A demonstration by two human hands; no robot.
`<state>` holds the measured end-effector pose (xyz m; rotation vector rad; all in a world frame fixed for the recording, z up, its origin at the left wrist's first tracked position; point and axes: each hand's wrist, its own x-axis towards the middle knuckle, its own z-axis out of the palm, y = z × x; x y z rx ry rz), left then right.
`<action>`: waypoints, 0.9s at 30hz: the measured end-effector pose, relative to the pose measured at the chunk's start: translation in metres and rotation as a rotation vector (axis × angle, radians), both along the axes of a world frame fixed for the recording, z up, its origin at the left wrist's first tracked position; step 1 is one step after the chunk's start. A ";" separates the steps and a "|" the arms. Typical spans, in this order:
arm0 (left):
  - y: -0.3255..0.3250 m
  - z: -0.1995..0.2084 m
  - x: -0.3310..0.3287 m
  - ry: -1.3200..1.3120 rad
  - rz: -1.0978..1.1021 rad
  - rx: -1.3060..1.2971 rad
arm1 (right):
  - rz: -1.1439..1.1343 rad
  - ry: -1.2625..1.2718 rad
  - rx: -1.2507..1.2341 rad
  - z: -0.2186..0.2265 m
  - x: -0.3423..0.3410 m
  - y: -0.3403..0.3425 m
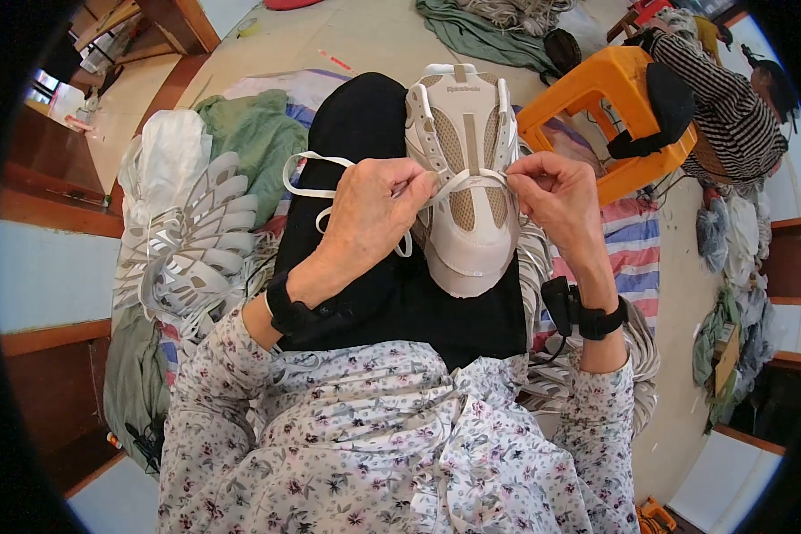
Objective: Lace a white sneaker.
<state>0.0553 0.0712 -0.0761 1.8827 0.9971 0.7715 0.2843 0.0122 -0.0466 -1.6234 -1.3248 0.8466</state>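
A white and beige shoe upper (468, 254) with mesh panels lies over the black cloth (351, 133) on my lap, its toe end pointing toward me. A white shoelace (474, 177) crosses the upper below the tongue. At the left side of the upper, my left hand (374, 206) is closed, thumb and forefinger pinching the lace. My right hand (558, 198) pinches the lace on the opposite side, at the row of eyelets. A loose length of lace loops out past my left hand over the black cloth.
Left of me, a fanned stack of pale uppers (209, 240) lies beside green cloth (262, 133). An orange plastic stool (605, 98) stands at the far right, near a person in a striped top (725, 111). Striped sheeting (627, 258) covers part of the floor.
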 end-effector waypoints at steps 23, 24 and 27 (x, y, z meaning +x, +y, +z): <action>0.003 -0.003 0.000 -0.012 -0.051 -0.017 | 0.396 -0.688 0.444 0.017 -0.037 0.043; 0.003 -0.003 -0.001 0.006 -0.052 -0.010 | 0.419 -0.661 0.438 0.013 -0.037 0.047; 0.007 -0.006 0.000 0.052 -0.049 0.071 | 0.474 -0.532 0.313 0.017 -0.033 0.052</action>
